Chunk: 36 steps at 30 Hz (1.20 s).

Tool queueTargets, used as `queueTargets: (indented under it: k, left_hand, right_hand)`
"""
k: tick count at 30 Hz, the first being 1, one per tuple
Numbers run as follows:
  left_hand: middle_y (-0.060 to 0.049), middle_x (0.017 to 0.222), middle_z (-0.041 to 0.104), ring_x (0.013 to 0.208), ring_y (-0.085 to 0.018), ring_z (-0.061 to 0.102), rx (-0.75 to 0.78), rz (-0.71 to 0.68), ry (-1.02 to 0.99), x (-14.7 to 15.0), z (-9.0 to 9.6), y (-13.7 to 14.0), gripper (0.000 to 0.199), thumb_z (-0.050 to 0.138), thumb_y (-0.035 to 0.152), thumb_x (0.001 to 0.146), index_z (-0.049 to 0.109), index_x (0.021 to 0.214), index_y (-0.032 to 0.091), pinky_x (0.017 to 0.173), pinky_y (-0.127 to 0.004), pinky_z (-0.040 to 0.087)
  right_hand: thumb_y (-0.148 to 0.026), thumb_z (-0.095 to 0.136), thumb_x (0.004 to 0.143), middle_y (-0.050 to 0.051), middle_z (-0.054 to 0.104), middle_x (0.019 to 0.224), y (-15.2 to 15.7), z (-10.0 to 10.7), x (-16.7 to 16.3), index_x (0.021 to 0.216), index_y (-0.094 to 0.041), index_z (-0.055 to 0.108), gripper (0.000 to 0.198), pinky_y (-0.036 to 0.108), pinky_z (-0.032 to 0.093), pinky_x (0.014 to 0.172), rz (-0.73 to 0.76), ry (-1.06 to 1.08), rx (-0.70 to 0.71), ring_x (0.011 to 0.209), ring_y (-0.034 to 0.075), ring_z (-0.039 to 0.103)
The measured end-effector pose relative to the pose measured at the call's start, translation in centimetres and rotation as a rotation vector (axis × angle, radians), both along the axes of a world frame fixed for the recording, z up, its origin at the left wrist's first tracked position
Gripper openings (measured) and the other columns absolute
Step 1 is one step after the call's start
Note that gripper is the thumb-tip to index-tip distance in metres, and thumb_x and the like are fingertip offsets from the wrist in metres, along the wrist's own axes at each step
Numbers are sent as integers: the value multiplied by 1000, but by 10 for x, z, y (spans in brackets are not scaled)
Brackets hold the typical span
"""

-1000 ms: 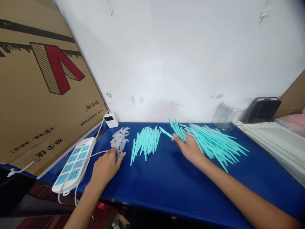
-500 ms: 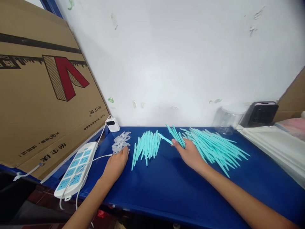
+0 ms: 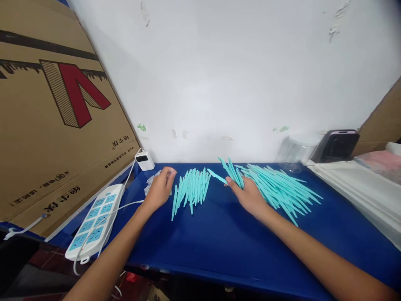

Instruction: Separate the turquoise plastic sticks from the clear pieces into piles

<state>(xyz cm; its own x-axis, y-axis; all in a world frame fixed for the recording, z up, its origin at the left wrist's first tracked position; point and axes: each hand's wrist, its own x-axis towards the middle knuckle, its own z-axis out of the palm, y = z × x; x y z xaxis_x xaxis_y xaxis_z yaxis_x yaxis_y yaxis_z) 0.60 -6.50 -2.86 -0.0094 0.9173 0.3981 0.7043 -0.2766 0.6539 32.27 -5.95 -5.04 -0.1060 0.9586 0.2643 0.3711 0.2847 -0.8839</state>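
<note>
My right hand is closed round a small bunch of turquoise eyebrow razors. One razor sticks out to the left from between its thumb and fingers. My left hand is raised over a pile of small clear plastic caps, partly hiding it. Between its thumb and fingertips is a translucent piece that looks like one such cap. A row of razors lies between my hands. Right of my right hand spreads a larger heap of razors.
On the blue table, a white power strip with cables lies at the left, near a small white device. A big cardboard box stands behind them. At the right are a clear jar, a phone and white packaging.
My left hand has lifted off the cap pile and moved slightly right, now pinching a translucent piece. My right hand keeps its bunch of razors. The view has shifted slightly.
</note>
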Motion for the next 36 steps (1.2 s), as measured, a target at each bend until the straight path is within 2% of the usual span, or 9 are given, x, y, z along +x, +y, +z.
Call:
queueTargets:
  k: [4,6,10,13,16,19,27,33,36]
  left_hand:
    - [9,62,40,41,-6,29,-329,-182,-839,35,21,48,25,68,37,96,58,103,16,39,-16,18]
    - [9,63,40,42,-5,25,-401,-218,-970,48,19,65,25,72,33,93,58,101,14,38,-15,15]
    - [9,61,38,42,-5,25,-380,-200,-1027,64,-8,72,30,73,40,93,59,101,15,37,-15,17]
    - [9,59,40,43,-6,31,-204,-85,-969,71,-26,64,35,70,49,94,62,104,17,39,-16,24]
    - [8,57,42,45,-8,34,-51,26,-834,76,-28,54,37,68,52,94,66,102,16,41,-18,28]
    - [8,56,43,45,-8,33,-55,53,-815,78,-23,49,37,66,52,95,68,103,16,41,-19,27]
    - [7,55,47,43,-7,34,-168,11,-839,84,-23,41,42,71,55,92,67,106,16,42,-18,27]
    - [11,52,34,33,-6,15,-679,-205,-1316,87,-14,33,21,43,28,108,56,96,18,35,-20,17]
    - [10,50,30,33,-6,13,-685,-231,-1330,89,-13,31,23,41,30,109,54,93,20,35,-20,14]
  right_hand:
    - [-65,55,96,5,69,70,3,3,4,82,-18,71,52,34,45,67,-41,19,-53,68,25,64]
    - [-67,56,95,4,66,65,5,4,6,82,-18,71,52,33,43,62,-56,29,-91,64,24,62]
    - [-66,56,95,3,65,64,5,6,9,81,-20,70,50,32,42,60,-36,21,-100,63,24,61]
    - [-64,55,96,2,64,67,0,5,7,77,-21,67,49,32,42,62,12,-11,-63,64,22,60]
    - [-62,54,98,0,59,67,-7,4,0,72,-22,60,48,30,40,62,69,-67,-38,63,19,54]
    - [-59,53,100,-1,54,66,-13,3,-6,71,-22,54,47,29,38,60,110,-89,-36,62,17,48]
    - [-66,55,97,1,57,65,-15,4,-7,80,-21,72,51,30,41,59,98,-79,-110,61,20,53]
    - [-68,59,93,-3,46,58,-7,-2,-3,80,-20,70,51,28,35,52,57,83,-205,51,14,40]
    - [-67,64,91,-4,45,58,-1,-5,1,76,-20,64,49,28,31,50,-17,163,-228,50,12,35]
